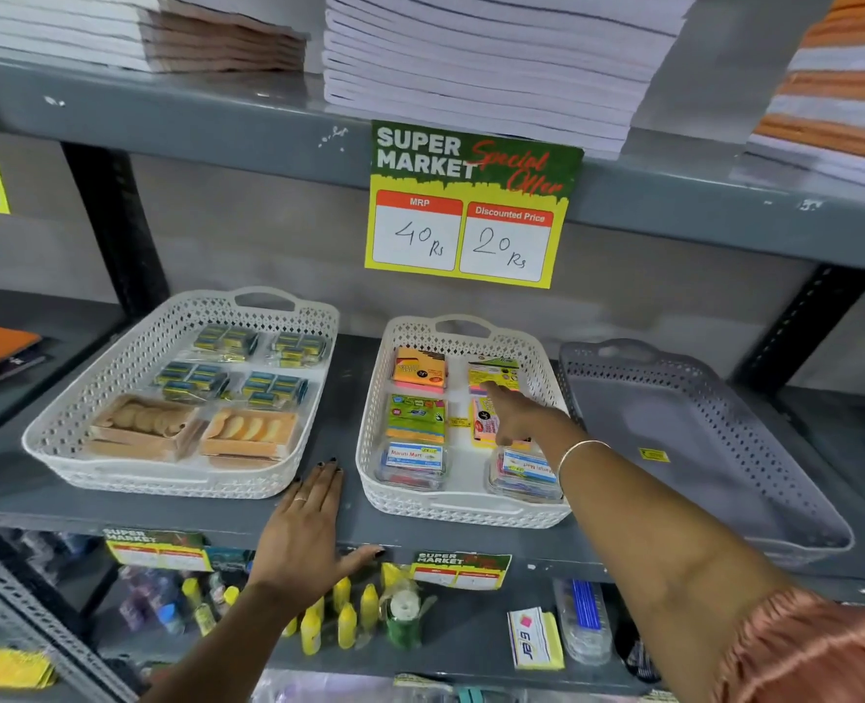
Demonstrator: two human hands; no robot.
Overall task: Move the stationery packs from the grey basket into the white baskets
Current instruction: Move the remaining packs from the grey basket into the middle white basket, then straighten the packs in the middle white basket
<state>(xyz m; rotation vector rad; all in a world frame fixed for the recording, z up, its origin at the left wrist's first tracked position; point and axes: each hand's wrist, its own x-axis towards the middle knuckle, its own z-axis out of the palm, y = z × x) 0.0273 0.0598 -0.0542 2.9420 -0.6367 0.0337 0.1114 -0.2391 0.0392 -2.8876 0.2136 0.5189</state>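
The grey basket [674, 433] at the right of the shelf holds nothing but a small yellow sticker [653, 455]. The middle white basket [466, 509] contains sticky-note packs: orange [420, 370], green [415, 418], yellow-green [493, 370], pink-yellow [483, 428], plus two clear boxes [412, 461] at its front. My right hand [516, 413] reaches into it, fingers extended over the pink-yellow pack, index fingertip touching the yellow-green one, gripping nothing. My left hand [303, 530] lies flat on the shelf between the white baskets. The left white basket [65, 423] holds blue-yellow packs [227, 342] and tan boxes [141, 423].
A "Super Market" price sign [466, 205] hangs from the upper shelf, which carries paper stacks [471, 68]. The lower shelf has yellow bottles [344, 616], a note pad pack [531, 639] and clear cases. Black uprights [115, 220] stand behind the baskets.
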